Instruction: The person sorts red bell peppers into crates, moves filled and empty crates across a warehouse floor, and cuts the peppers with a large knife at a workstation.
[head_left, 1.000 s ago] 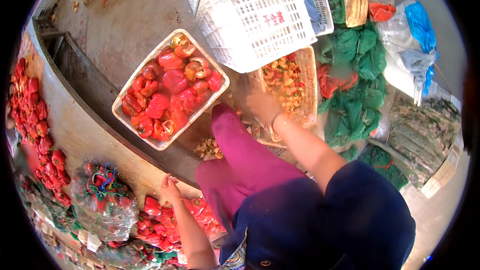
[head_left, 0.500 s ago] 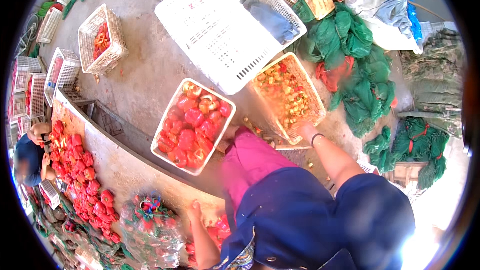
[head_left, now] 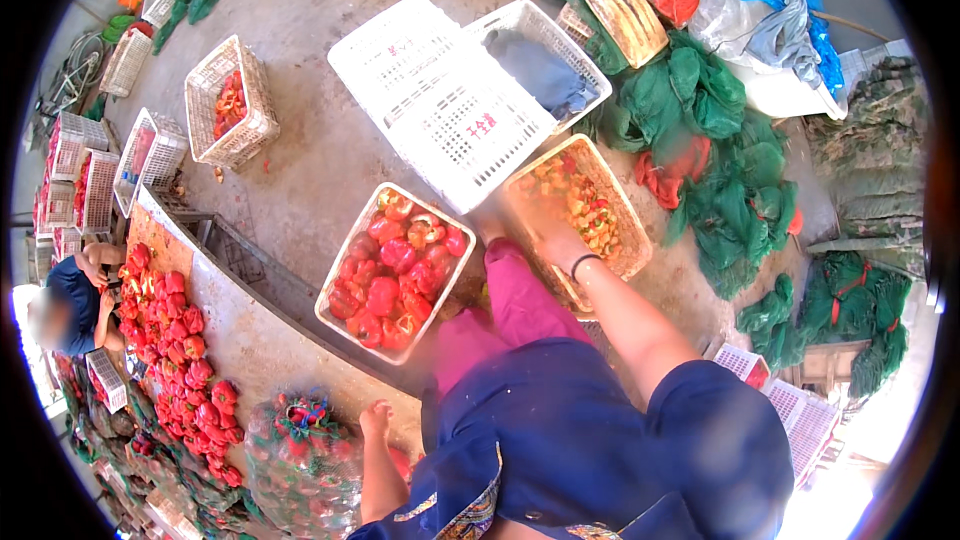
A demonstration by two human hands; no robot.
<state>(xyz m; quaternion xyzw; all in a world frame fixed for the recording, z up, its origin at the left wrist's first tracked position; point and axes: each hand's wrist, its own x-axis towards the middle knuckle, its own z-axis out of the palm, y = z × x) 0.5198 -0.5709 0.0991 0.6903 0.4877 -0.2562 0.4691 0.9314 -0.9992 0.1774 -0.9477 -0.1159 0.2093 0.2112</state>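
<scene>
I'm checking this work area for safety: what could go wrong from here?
The right hand, blurred at the crate of orange and red pieces, might scatter some over its side. The dark wristband could snag on that crate. The purple-trousered leg is close beside it, so a careless step might knock it.

Peppers (head_left: 383,295) in crate (head_left: 356,340) (pieces (head_left: 592,217) rightward)
</scene>
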